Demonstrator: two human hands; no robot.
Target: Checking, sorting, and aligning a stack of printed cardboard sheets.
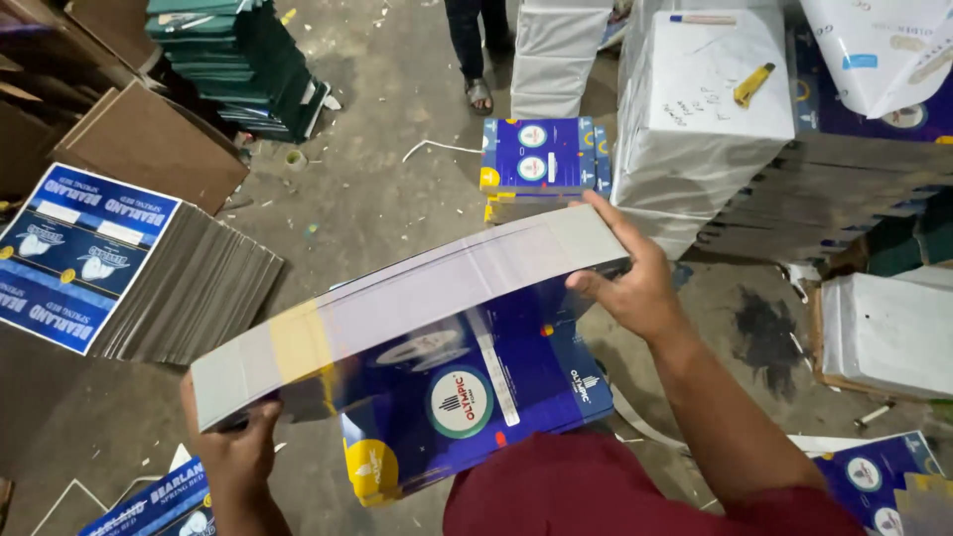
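I hold a thick stack of flat printed cardboard sheets [417, 298] in front of me, its grey edges facing up and the blue printed face turned toward me. My left hand [233, 452] grips the stack's lower left corner. My right hand [635, 288] clasps the upper right end, thumb under and fingers over the edge. The stack bends slightly between the two hands. My dark red shirt shows at the bottom.
A fanned pile of blue printed sheets [109, 268] lies left on the concrete floor. A small blue stack [541, 159] stands ahead. White wrapped bundles [705, 109] carry a yellow cutter [752, 84]. Dark green stacks [243, 60] sit far left. Another person's legs [476, 50] stand beyond.
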